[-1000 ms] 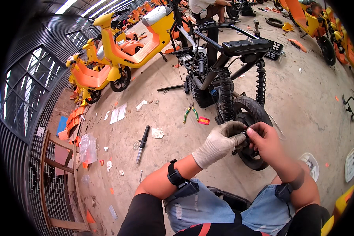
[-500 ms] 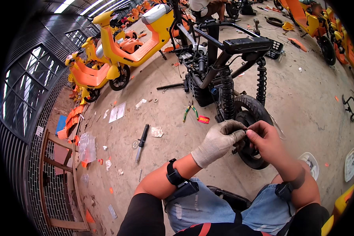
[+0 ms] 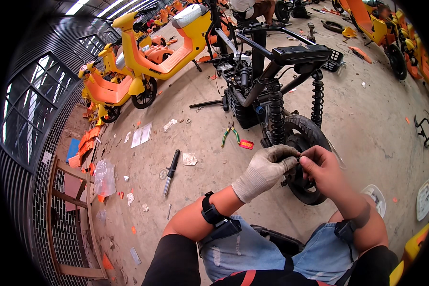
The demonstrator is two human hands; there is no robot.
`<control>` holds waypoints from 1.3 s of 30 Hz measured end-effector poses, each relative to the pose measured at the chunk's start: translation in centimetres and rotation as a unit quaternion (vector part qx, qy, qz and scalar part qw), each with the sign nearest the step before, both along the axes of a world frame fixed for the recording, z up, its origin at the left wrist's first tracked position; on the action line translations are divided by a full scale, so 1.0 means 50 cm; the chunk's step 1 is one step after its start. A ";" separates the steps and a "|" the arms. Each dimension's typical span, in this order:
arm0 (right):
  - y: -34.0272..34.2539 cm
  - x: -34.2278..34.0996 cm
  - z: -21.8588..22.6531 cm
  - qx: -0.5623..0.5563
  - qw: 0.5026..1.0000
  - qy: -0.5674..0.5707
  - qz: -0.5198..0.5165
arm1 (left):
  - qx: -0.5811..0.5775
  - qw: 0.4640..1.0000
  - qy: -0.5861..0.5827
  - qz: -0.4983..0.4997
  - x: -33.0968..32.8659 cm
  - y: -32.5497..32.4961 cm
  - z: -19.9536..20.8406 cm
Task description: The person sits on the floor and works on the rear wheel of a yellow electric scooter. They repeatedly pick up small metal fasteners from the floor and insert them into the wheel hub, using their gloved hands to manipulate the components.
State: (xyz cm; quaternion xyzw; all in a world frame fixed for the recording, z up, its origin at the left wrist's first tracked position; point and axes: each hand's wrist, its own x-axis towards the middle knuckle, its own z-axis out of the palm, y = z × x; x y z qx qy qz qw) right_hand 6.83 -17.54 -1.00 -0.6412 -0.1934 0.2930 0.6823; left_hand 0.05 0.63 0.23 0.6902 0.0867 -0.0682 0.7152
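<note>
My left hand (image 3: 266,172), in a pale knit glove, pinches with its fingertips close in front of the rear wheel (image 3: 310,191) of a stripped black scooter frame (image 3: 258,90). My bare right hand (image 3: 323,167) meets it there, thumb and forefinger pressed together. A small dark piece shows between the two sets of fingertips, too small to name. Behind the hands rise two black coil-spring shock absorbers (image 3: 276,114). Part of the wheel and its hub is hidden by my hands.
Green-handled pliers (image 3: 231,135) and a red packet (image 3: 246,144) lie left of the frame. Farther left are a black-and-silver shock absorber (image 3: 172,172) and a plastic bag (image 3: 105,178). Yellow-orange scooters (image 3: 164,62) stand behind. Another person (image 3: 260,9) sits at the far side.
Both hands keep their pinch at nearly the same spot by the wheel. The view has shifted very slightly; nothing else visibly differs.
</note>
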 end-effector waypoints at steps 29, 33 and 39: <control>-0.003 -0.008 0.004 -0.007 0.998 -0.060 -0.006 | -0.044 0.999 -0.001 0.015 -0.009 -0.003 0.005; -0.003 -0.011 0.005 -0.036 0.996 -0.075 -0.010 | -0.048 0.999 -0.016 0.017 -0.006 -0.001 -0.008; 0.004 -0.010 -0.003 -0.059 0.994 -0.083 -0.038 | -0.036 0.999 -0.015 0.021 -0.002 -0.003 0.000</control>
